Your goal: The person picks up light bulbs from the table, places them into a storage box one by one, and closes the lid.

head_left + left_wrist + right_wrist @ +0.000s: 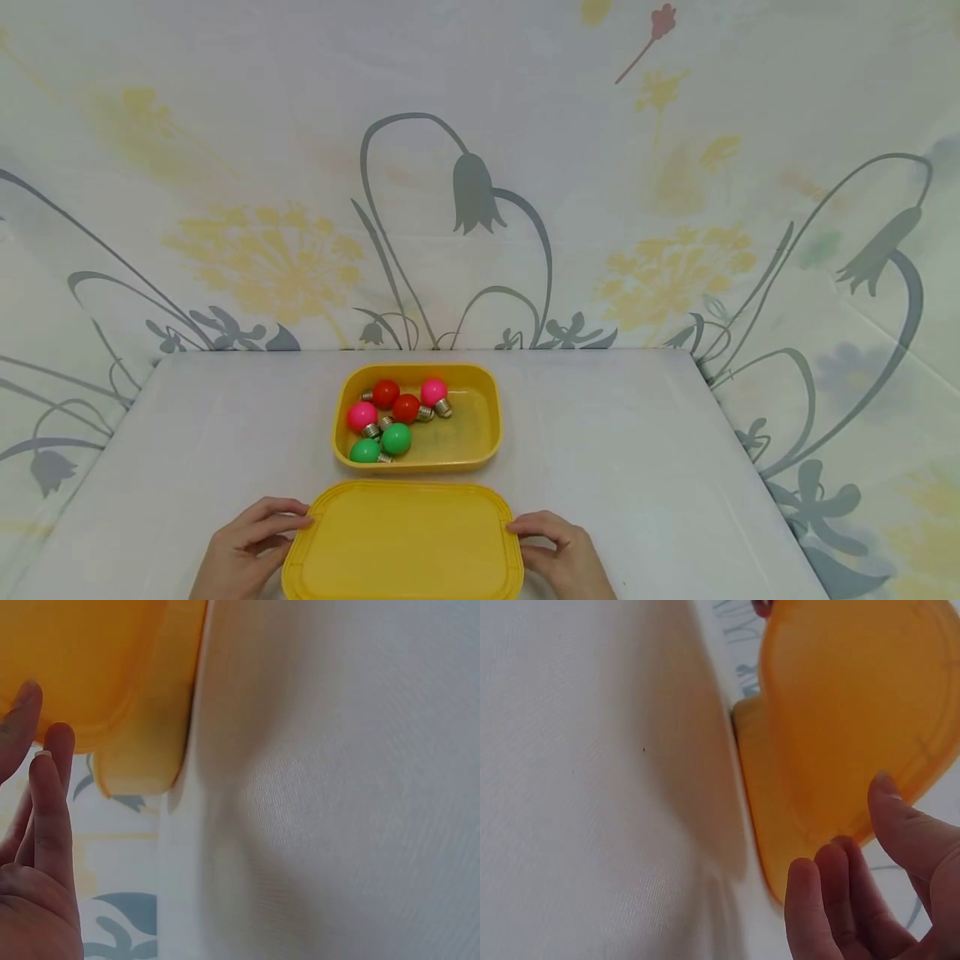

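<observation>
A yellow rectangular lid [405, 542] with rounded corners is held level between both hands, in front of the yellow container. My left hand [247, 546] pinches its left edge, and my right hand [562, 554] pinches the right edge between thumb and fingers. In the right wrist view the lid [855, 712] is off the table, with a shadow under it. Just beyond it stands the yellow container [472, 429], uncovered. Inside lie toy-like light bulbs: two red bulbs [386, 394], two pink bulbs [362, 416] and two green bulbs [396, 438], mostly to the left.
A white-covered table [615, 450] extends on both sides of the container. Its far edge meets a pale backdrop [480, 275] printed with grey and yellow flowers. The same backdrop runs along the left and right sides.
</observation>
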Demonstrator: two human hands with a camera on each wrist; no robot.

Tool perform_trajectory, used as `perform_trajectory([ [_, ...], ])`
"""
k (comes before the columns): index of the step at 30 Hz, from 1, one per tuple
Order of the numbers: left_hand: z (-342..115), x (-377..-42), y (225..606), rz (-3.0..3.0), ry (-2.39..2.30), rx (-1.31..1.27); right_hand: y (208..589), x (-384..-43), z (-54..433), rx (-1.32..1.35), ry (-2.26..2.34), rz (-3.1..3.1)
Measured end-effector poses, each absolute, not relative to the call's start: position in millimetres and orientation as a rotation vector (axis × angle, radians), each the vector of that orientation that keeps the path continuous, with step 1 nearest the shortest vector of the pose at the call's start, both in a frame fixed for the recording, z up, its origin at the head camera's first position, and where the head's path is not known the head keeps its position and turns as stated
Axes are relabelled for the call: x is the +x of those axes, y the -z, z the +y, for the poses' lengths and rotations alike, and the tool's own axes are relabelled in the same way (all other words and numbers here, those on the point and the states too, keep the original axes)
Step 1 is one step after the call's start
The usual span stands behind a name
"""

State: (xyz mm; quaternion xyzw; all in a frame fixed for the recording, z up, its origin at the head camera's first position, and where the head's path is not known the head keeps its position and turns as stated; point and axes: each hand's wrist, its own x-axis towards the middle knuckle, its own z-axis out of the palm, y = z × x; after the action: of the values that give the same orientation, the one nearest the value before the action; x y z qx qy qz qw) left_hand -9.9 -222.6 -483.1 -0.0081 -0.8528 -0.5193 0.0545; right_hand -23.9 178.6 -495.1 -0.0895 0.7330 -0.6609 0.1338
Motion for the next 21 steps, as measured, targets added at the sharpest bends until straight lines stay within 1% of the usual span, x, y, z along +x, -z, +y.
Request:
perform_trajectory([
  [2, -222, -9, 480, -2.608, 1.574, 0.033, 494, -24, 178, -0.260, 1.905, 2.168],
  [6, -220, -9, 476, -2.619, 1.560, 0.108, 491, -23, 175, -0.178, 1.878, 2.222],
  [12, -218, -11, 475, -2.611, 1.536, 0.136, 491, -22, 169, -0.148, 1.925, 2.328],
  [16, -216, -13, 475, -2.620, 1.525, 0.158, 492, -23, 166, -0.167, 2.011, 2.299],
  [21, -213, -16, 471, -2.727, 1.464, 0.275, 490, -23, 164, -0.080, 2.001, 2.231],
])
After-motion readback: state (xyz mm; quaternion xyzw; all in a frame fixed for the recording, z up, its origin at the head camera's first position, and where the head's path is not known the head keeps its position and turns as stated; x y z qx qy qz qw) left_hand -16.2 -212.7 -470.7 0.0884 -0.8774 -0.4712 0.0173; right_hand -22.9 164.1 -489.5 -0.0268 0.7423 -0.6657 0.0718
